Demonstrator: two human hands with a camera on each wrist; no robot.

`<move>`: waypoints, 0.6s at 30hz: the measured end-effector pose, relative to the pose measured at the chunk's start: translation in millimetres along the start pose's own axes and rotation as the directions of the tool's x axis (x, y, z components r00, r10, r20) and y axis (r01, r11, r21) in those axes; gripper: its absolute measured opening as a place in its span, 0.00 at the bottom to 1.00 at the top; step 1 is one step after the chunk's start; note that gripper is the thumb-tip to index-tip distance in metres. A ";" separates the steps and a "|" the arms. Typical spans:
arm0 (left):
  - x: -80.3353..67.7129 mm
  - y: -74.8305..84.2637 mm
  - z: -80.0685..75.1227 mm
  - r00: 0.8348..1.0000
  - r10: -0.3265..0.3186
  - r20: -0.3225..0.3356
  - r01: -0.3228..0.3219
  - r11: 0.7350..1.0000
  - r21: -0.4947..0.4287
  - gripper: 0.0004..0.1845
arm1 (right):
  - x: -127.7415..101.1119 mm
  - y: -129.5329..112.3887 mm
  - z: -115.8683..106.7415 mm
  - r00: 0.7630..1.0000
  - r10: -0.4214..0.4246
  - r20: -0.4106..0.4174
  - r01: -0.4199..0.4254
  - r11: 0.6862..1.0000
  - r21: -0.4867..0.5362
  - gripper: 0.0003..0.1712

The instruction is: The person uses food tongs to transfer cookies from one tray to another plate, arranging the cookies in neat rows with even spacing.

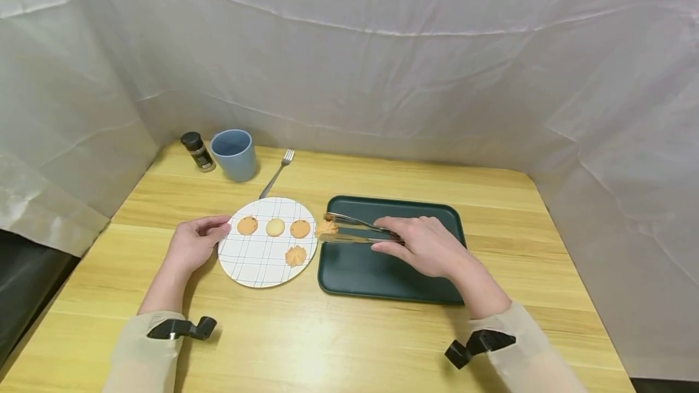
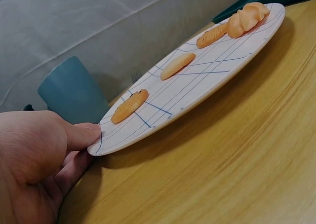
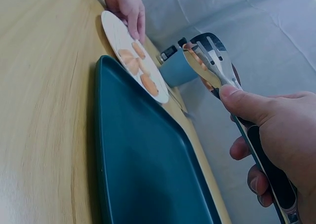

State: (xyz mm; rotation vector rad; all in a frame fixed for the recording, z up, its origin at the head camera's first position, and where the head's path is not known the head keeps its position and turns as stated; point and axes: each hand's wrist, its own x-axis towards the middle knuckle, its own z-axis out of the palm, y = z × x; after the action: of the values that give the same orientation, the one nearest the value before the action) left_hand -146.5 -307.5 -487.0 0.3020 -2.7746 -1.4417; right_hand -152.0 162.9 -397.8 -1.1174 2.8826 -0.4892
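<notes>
My left hand (image 1: pixel 193 241) pinches the left rim of a round white plate (image 1: pixel 246 265) with blue grid lines, thumb on top. On the plate lie two speckled round cookies (image 1: pixel 247 225), a paler round cookie (image 1: pixel 275 227) and a ridged cookie (image 1: pixel 296 256). In my right hand (image 1: pixel 428 246) are metal tongs (image 1: pixel 360 237), gripped by the handles. Their tips hold another ridged cookie (image 1: pixel 326 228), between the plate's right edge and the dark green tray (image 1: pixel 382 272). In the right wrist view the slotted tong head (image 3: pixel 212 56) mostly hides that cookie.
Behind the plate stand a blue cup (image 1: pixel 235 156) and a black-capped spice jar (image 1: pixel 198 151). A fork (image 1: pixel 276 173) lies behind the plate, its handle end near the rim. Grey cloth (image 1: pixel 349 59) hangs behind the wooden table (image 1: pixel 306 344).
</notes>
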 end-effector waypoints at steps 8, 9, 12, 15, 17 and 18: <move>0.7 -1.9 0.2 1.000 -0.006 -0.004 0.006 1.000 0.002 0.23 | 15.3 -6.2 7.4 0.999 -0.033 0.001 0.033 0.999 0.040 0.30; 0.9 -2.0 0.3 1.000 -0.005 -0.004 0.005 1.000 0.003 0.23 | 17.5 -7.3 8.6 0.999 -0.040 -0.002 0.040 0.998 0.044 0.30; 0.9 -1.6 0.5 1.000 -0.002 -0.001 0.002 1.000 0.002 0.23 | 24.0 -11.3 11.9 0.999 -0.054 -0.001 0.054 0.997 0.050 0.30; 1.1 -1.7 0.7 1.000 -0.001 -0.003 0.001 1.000 0.007 0.23 | 30.4 -16.2 14.9 0.998 -0.064 0.010 0.063 0.997 0.052 0.30; 0.9 -1.3 0.7 1.000 -0.001 -0.005 0.001 1.000 0.005 0.23 | 34.4 -19.2 17.3 0.998 -0.068 0.012 0.067 0.997 0.047 0.30; 1.0 -1.1 0.8 1.000 -0.003 -0.006 0.003 1.000 0.006 0.23 | 36.4 -20.7 18.9 0.997 -0.070 0.015 0.069 0.997 0.041 0.30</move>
State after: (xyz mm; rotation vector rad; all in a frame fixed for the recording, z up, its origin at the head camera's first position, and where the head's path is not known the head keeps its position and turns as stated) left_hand -147.3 -307.6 -488.5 0.3102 -2.7755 -1.4301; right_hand -163.2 119.2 -406.0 -1.2130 2.8148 -0.5364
